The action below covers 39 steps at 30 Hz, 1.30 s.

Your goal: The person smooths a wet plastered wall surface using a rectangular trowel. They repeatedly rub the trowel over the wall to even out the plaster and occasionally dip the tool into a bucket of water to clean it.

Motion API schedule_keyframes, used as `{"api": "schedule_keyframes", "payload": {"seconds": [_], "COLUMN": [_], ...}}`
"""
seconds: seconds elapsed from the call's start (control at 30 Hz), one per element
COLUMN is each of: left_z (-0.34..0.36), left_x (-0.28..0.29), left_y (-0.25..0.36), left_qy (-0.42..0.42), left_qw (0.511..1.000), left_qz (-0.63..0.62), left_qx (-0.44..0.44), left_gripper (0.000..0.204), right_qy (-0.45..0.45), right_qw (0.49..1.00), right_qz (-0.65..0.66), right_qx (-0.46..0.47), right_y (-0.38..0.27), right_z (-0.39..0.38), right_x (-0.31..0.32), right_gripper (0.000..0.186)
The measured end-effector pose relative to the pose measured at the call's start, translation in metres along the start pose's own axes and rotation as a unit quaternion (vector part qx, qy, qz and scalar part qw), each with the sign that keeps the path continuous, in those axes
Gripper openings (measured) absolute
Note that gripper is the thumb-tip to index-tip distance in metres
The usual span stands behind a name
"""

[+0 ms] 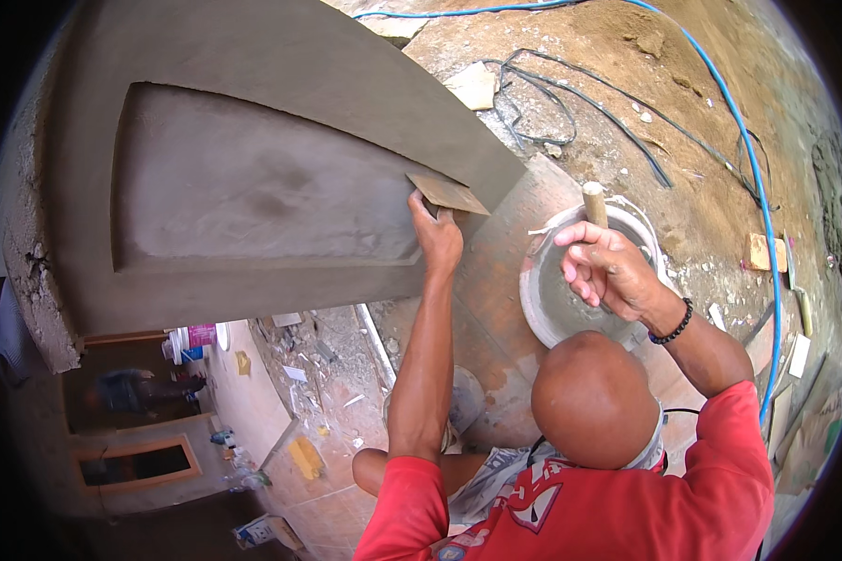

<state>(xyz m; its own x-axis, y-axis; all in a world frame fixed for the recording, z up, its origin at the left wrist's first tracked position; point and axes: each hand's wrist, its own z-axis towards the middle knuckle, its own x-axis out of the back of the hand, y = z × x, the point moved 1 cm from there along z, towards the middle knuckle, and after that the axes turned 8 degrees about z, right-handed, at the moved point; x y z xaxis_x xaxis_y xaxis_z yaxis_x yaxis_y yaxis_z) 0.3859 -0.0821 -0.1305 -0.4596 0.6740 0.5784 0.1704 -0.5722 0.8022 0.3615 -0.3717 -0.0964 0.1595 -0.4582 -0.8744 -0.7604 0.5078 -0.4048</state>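
My left hand [437, 238] grips a thin, flat brown board [449, 194] by its near edge. The board rests against the right end of a grey plastered block [374, 79], where a recessed panel [262, 187] narrows to a point. Over a round bucket [530, 280] of wet grey mortar hangs my right hand [613, 269], its fingers loosely bent and apart with nothing between them. A wooden handle [594, 202] stands up in the bucket just beyond those fingers; its lower part is hidden by the hand. A head covers the bucket's near side.
A blue hose [741, 122] curves along the right over sandy ground, near a black cable [617, 89]. A trowel [798, 280] lies beside a brick [765, 252]. Rubble and a yellow sponge-like piece [305, 458] lie at lower left. Another person [136, 391] stands in a doorway.
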Motion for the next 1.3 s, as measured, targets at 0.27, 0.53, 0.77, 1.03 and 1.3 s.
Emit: {"api": "schedule_keyframes", "payload": {"seconds": [0.27,0.53,0.77,1.03,1.3], "left_z": [-0.002,0.004,0.013,0.027,-0.005], "left_x": [-0.017,-0.012,0.011,0.066,0.150], "left_y": [0.005,0.026,0.065,0.132,0.216], "left_qy": [0.041,0.060,0.071,0.118,0.093], "left_qw": [0.998,0.998,0.997,0.990,0.991], "left_qz": [-0.036,-0.016,0.000,0.040,-0.021], "left_qx": [-0.003,-0.007,-0.002,-0.062,-0.091], "left_gripper": [0.036,0.033,0.032,0.030,0.032], "right_qy": [0.010,0.001,-0.009,-0.018,-0.018], "right_qw": [1.000,1.000,1.000,1.000,0.999], "right_qz": [0.003,0.013,0.024,0.011,-0.023], "right_qx": [0.004,0.008,0.013,0.012,0.019], "right_y": [0.004,0.005,0.005,0.002,0.000], "right_z": [0.003,-0.001,-0.005,-0.008,-0.008], "right_x": [0.009,0.009,0.007,-0.002,-0.001], "right_gripper": [0.021,0.021,0.020,0.020,0.022]}}
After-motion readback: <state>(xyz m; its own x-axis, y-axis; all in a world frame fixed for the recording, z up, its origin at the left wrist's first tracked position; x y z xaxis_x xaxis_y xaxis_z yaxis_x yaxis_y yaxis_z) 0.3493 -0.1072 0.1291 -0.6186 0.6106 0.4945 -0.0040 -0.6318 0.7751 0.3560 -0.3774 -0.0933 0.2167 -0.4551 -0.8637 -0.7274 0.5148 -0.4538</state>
